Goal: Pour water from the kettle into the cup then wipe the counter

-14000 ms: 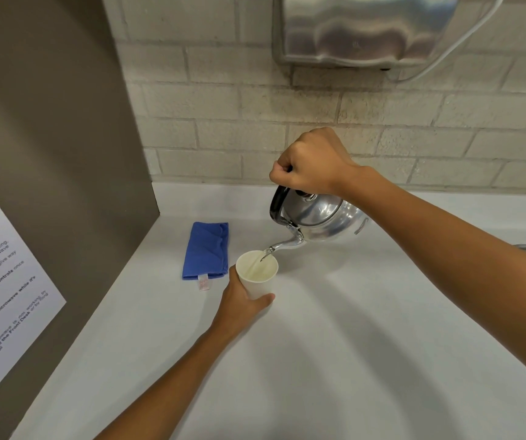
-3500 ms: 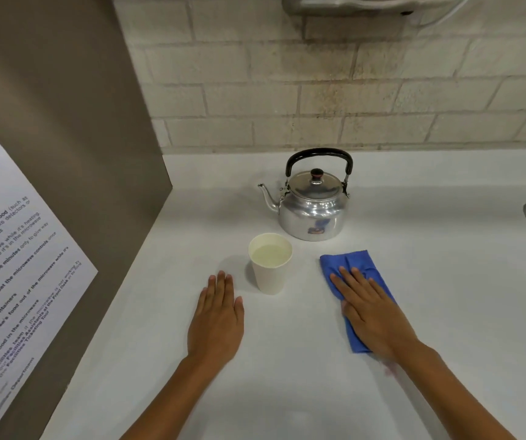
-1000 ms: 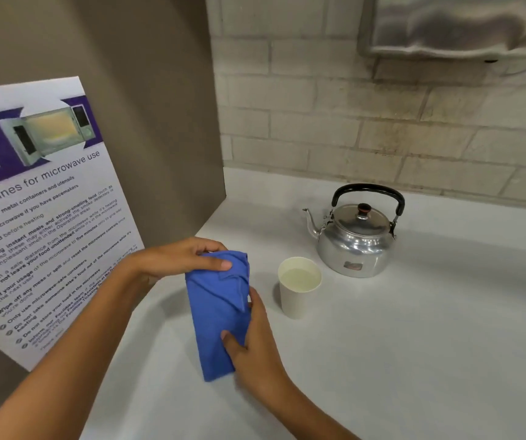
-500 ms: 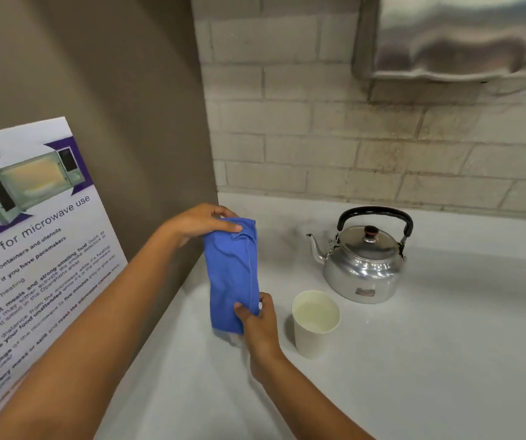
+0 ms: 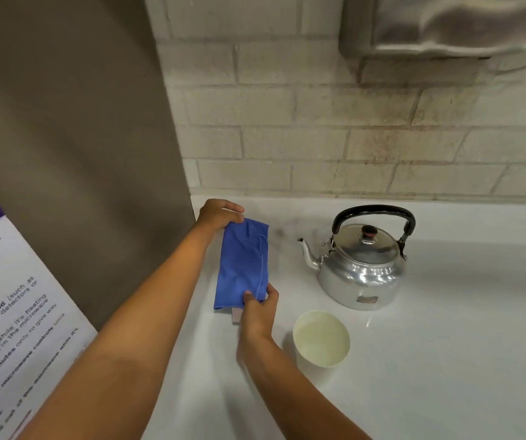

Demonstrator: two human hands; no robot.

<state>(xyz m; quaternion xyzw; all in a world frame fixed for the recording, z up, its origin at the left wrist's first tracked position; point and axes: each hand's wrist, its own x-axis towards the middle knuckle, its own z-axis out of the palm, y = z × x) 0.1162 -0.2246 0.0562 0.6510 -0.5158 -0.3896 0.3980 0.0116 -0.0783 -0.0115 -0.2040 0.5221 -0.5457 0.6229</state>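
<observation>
Both hands grip the folded blue cloth point(image 5: 242, 265) by its short ends: the left hand point(image 5: 218, 214) pinches the far edge at 12 o'clock, the right hand point(image 5: 258, 312) the near edge at 6 o'clock. It looks soft, light and limp, so holding both ends keeps it flat against the counter point(image 5: 445, 360). At 3 o'clock stand the full cup point(image 5: 321, 339), easily tipped, and the kettle point(image 5: 361, 262).
</observation>
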